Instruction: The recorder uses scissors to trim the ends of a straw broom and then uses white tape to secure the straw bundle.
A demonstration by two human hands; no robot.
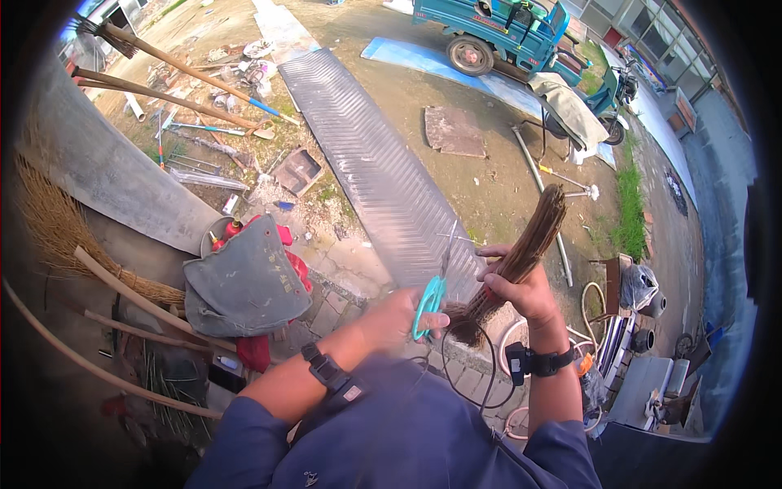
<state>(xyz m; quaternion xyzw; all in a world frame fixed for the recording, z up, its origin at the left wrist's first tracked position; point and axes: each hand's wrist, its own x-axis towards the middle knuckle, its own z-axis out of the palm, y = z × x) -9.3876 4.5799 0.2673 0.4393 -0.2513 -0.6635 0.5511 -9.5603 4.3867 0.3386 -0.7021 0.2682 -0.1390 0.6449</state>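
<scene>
My left hand (395, 319) grips a pair of scissors (430, 306) by the teal handles, and the metal blades point up and away from me. In my right hand (528, 287) is a short brush-like bundle of brown stalks (534, 231), tilted so its thick end leans away to the right. Binding in a net-like pattern wraps its lower part, just above a frayed near end. The scissors are left of the bundle, the blades apart from its upper part. A thin black cable (446, 359) loops below the bundle.
A ribbed metal sheet (358, 138) lies ahead. Left are a grey canvas bag (244, 281), curved wooden poles (122, 289) and a straw broom (61, 220). A teal three-wheeled cart (497, 37) stands far right. Nearer right lie a hose (593, 306) and assorted scrap.
</scene>
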